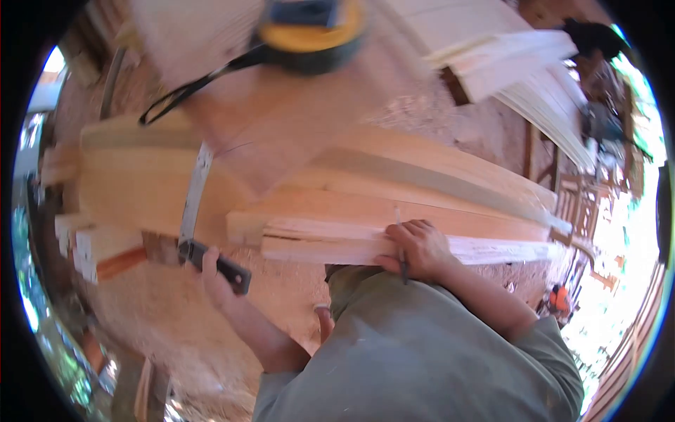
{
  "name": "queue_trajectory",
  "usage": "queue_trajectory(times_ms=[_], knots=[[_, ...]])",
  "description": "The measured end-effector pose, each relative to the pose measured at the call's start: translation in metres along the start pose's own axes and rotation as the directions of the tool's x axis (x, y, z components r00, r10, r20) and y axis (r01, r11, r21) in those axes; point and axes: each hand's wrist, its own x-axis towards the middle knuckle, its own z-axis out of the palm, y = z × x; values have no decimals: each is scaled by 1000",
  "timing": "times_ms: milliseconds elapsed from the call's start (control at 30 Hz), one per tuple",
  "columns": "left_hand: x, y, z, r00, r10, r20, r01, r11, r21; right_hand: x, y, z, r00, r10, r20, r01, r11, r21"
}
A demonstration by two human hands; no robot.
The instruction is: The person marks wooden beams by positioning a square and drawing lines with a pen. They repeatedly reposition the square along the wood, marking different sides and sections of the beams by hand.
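Observation:
My left hand [213, 274] is closed round the black handle of a tool [235, 273] at the left, whose pale metal blade [195, 184] points up across the planks. Near the centre, my right hand [420, 247] rests on the near edge of a light wooden beam [323, 243] and holds a thin pencil-like stick [403, 266] between its fingers. The beam lies against a wider plank [464, 219]. A yellow and black tape measure [309, 35] with a black strap sits blurred on a board at the top.
Stacked pale boards [513, 67] lie at the upper right. Block ends [88, 253] stick out at the left. Sawdust [162, 309] covers the ground below. A person's bare foot or leg [325, 322] shows beside the shirt. An orange object [560, 299] lies at the right.

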Motion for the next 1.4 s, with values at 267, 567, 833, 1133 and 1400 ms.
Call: queue_trajectory(times_ms=[267,567,833,1133,1400], knots=[[-39,8,18,919,97,382,-222,928,300,-13,17,28,967,-136,-215,175,968,177],[-108,-26,77,554,60,830,-557,768,316,-116,94,-21,540,125,-832,206,939,275],[-293,-79,144,146,-60,988,-696,703,145,-291,158,-55,340,213,-916,-224,964,141],[-447,-160,207,-142,-393,909,-800,586,128,-451,206,-15,528,695,-488,-289,688,666],[-525,-220,294,-232,-556,798,-890,453,57,-482,245,0,17,909,-416,-152,414,897]])
